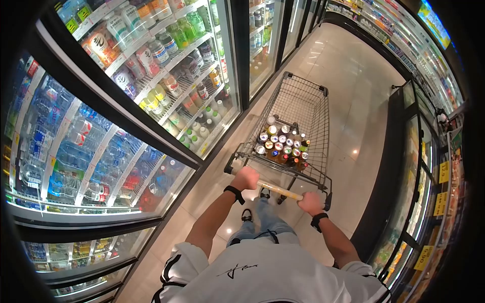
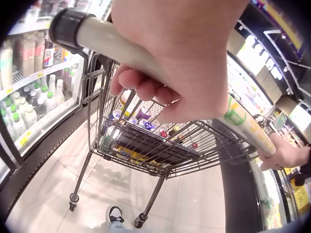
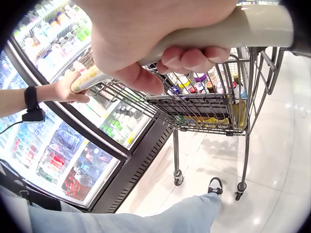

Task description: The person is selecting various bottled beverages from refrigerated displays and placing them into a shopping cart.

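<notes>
My left hand [image 1: 245, 178] grips the left end of the shopping cart's push handle [image 1: 278, 190], fingers curled round the pale bar. Near the handle's other end, my right hand [image 1: 311, 202] grips the same bar, as the right wrist view shows with its curled fingers [image 3: 194, 59]. The wire shopping cart [image 1: 317, 108] stands ahead of me. In its near end, several capped bottles [image 1: 283, 141] stand upright in a cluster, some with white tops and some with red ones. A black band circles each wrist.
Glass-door drink coolers [image 1: 146, 65] line the left side, their shelves full of bottles. A low black-framed freezer case [image 1: 404, 202] runs along the right, with yellow price tags [image 1: 440, 203]. Shiny floor tiles [image 1: 348, 91] stretch ahead between them to stocked shelves [image 1: 384, 30] at the far end.
</notes>
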`<state>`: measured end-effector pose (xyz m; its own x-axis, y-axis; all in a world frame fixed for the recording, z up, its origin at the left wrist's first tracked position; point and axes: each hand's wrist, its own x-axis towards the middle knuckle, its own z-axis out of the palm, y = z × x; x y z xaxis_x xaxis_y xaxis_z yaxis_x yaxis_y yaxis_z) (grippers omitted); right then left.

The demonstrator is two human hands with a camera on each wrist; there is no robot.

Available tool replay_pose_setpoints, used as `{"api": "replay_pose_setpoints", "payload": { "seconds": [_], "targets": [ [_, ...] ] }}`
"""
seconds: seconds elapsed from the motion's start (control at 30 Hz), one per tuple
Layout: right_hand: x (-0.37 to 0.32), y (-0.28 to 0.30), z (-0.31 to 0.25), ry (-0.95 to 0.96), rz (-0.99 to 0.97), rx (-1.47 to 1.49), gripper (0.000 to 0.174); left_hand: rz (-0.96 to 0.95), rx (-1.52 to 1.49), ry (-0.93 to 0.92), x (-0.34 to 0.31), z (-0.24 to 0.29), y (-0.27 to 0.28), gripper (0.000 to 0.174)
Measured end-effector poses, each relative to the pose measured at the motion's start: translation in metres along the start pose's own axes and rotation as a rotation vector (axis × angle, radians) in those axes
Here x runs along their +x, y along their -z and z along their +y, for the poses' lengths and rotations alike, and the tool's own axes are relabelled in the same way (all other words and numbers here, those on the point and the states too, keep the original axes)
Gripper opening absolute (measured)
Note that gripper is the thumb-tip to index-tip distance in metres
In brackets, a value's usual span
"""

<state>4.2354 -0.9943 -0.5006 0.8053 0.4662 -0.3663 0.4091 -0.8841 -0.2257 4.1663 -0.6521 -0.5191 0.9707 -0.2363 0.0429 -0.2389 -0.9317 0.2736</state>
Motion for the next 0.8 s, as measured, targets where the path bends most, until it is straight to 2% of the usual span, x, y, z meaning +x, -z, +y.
{"api": "replay_pose_setpoints", "payload": {
  "seconds": [0.07,0.17,0.27,0.53,0.6,0.8],
  "targets": [
    [0.017,0.007,0.007,-0.016,0.009,-0.015,0.029,-0.082,0.028,-0.004,0.028,-0.005,0.012,0.015],
    [0.041,0.029,0.01,-0.043,0.011,-0.026,0.028,-0.289,0.014,0.113,0.067,-0.01,0.031,0.013],
    [0.066,0.047,0.017,-0.042,0.031,-0.041,0.028,-0.338,0.045,0.14,0.105,-0.019,0.039,0.014],
    [0.142,0.082,0.057,0.04,0.184,0.06,0.023,-0.383,0.145,0.09,0.209,-0.047,0.047,0.02],
    [0.162,0.084,0.067,0.016,0.174,-0.027,0.022,-0.419,0.164,0.1,0.234,-0.048,0.054,0.02],
    [0.221,0.107,0.093,-0.003,0.176,0.055,0.023,-0.288,0.156,0.074,0.296,-0.074,0.047,0.02]
  ]
}}
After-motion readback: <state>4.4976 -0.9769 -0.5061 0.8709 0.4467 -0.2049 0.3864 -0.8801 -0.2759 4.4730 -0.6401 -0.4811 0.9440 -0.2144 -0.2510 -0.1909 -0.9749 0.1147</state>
